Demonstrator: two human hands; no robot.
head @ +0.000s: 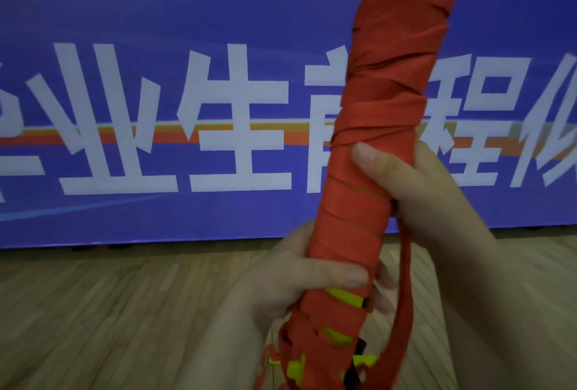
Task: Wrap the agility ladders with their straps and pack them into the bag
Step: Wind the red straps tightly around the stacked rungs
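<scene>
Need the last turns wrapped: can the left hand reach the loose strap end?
Probably yes: the strap end hangs right beside the left hand's fingertips, nothing between, but that hand is gripping the bundle.

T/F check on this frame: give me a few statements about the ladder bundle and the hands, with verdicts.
1. The left hand and right hand both grip the ladder bundle. True.
2. The right hand grips lower than the left hand. False: it grips higher.
3. Yellow rungs show through the red strap near the bottom. True.
4. The ladder bundle lies flat. False: it is held upright, before the blue banner.
</scene>
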